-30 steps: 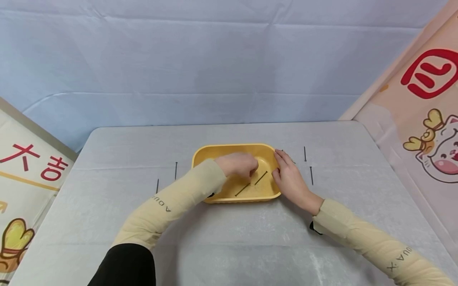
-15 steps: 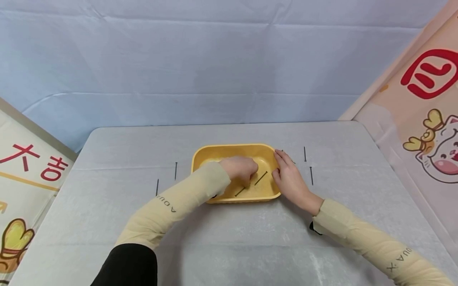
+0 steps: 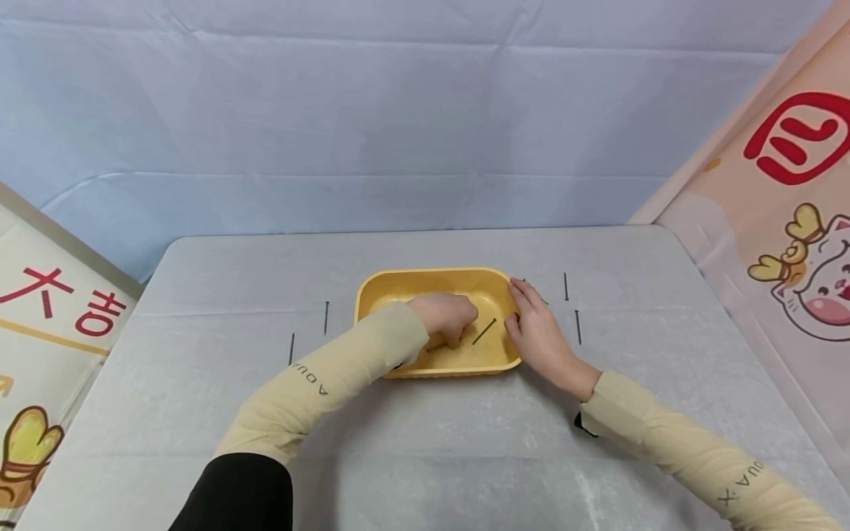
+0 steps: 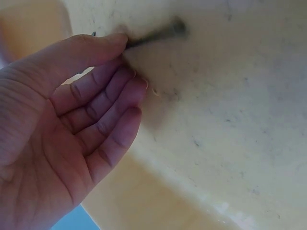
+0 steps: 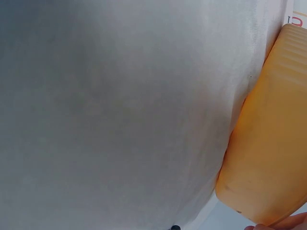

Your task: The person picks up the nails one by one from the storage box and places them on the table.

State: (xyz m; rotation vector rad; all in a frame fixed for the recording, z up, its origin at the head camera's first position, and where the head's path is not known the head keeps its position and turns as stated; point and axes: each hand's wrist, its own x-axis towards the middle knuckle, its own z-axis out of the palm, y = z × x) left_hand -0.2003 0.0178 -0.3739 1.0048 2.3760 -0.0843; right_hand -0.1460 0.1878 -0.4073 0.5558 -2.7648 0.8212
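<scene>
A yellow plastic tray (image 3: 432,279) sits on the cloth-covered table. My left hand (image 3: 448,316) reaches down into it. In the left wrist view the left thumb and forefinger pinch a dark screw (image 4: 156,36), its head pointing away from the palm, close over the tray's floor. The other fingers curl beneath. From the head view that screw is mostly hidden by the hand. Beside it, a second screw (image 3: 484,332) lies slanted on the tray floor. My right hand (image 3: 541,332) grips the tray's right rim; its fingertips (image 5: 288,221) show against the outer wall in the right wrist view.
Two upright-lying screws, one nearer (image 3: 291,348) and one farther (image 3: 326,318), are left of the tray. Two more, a far one (image 3: 566,286) and a near one (image 3: 578,327), lie right of it. Printed panels (image 3: 790,258) flank the table; a pale cloth (image 3: 425,133) hangs behind.
The left hand has shifted slightly right and lower into the tray. Its fingers have closed on the nearer screw, which has swung a little leftward. The right hand stays at the rim.
</scene>
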